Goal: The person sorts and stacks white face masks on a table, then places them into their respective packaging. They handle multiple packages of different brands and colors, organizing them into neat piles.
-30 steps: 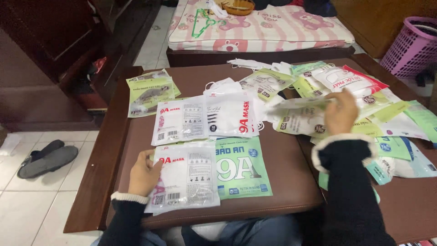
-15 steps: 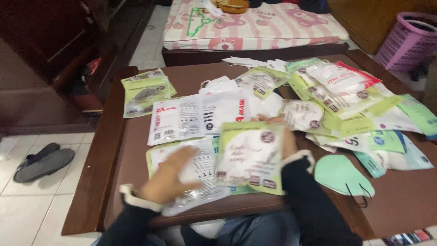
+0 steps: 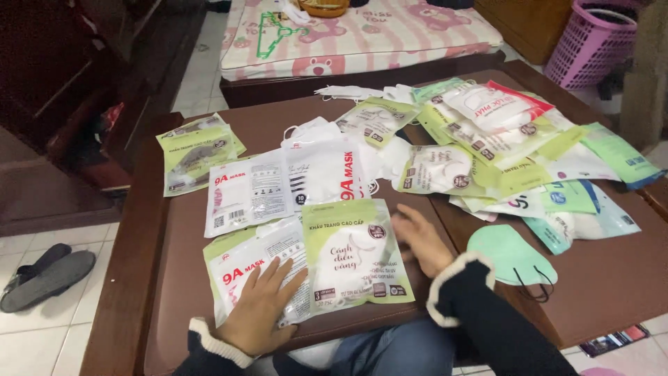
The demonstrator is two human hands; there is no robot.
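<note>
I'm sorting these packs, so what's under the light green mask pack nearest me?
The green pack overlaps a white mask pack that the left hand presses flat. Under both, only brown table shows; anything else beneath is covered.

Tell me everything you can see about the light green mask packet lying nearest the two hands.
The light green packet is a flat, glossy plastic pouch, pale green with a white panel showing a mask picture and dark print. It lies face up near the front edge of the brown table, slightly tilted, overlapping the white packet to its left. The left hand presses that white packet beside it; the right hand hovers blurred at its right edge, contact unclear.
</note>
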